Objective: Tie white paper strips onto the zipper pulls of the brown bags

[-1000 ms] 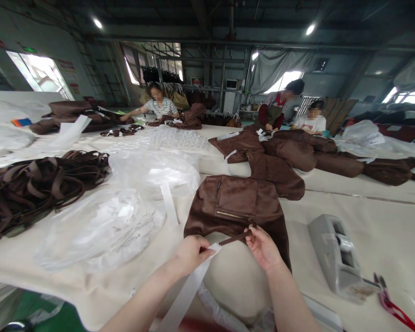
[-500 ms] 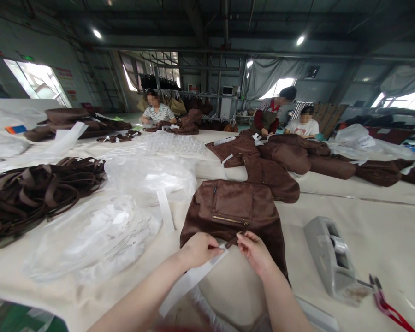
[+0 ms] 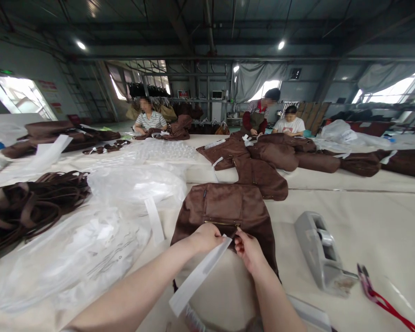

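A brown handbag lies on the table in front of me, its zipped pocket facing up. At its lower edge my left hand is closed, pinching a white paper strip that slants down to the left. My right hand is closed just beside it, thumb and finger pinched on the small brown zipper pull below the gold zip. The strip's upper end lies against this pull. Whether the strip is looped round the pull, I cannot tell. Below the hands, the bag's wrapped handle shows in part.
Right of the bag stand a grey tape dispenser and red-handled pliers. Clear plastic bags and a heap of brown straps lie to the left. More brown bags line the back, where several people sit or stand.
Both hands have moved slightly up towards the zip, the left tighter against the strip. The strip now shows flatter and at a steeper slant. The whole view has shifted a little.
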`<move>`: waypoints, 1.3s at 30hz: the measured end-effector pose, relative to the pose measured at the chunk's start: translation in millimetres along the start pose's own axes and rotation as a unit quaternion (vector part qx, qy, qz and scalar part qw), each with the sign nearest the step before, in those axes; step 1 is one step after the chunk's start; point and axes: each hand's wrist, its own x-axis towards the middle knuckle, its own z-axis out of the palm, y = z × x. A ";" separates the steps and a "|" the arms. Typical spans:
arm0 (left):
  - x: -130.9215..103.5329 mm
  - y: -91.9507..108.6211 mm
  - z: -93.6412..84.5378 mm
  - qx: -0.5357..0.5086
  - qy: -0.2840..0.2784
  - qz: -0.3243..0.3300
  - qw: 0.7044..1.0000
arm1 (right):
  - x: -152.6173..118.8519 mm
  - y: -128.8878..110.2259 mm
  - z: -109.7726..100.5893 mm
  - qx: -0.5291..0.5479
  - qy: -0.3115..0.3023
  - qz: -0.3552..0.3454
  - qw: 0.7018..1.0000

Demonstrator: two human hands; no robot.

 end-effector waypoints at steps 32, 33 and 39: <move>61.0 9.0 44.9 -0.025 0.041 -0.087 0.995 | 38.5 -4.9 -12.7 -0.284 -0.015 -0.020 0.959; 59.8 9.3 46.1 -0.028 0.045 -0.089 0.995 | 38.4 -4.7 -12.4 -0.283 -0.014 -0.024 0.959; 47.7 17.8 53.5 0.004 0.102 -0.098 0.990 | 34.0 3.3 -10.2 -0.287 0.021 -0.081 0.954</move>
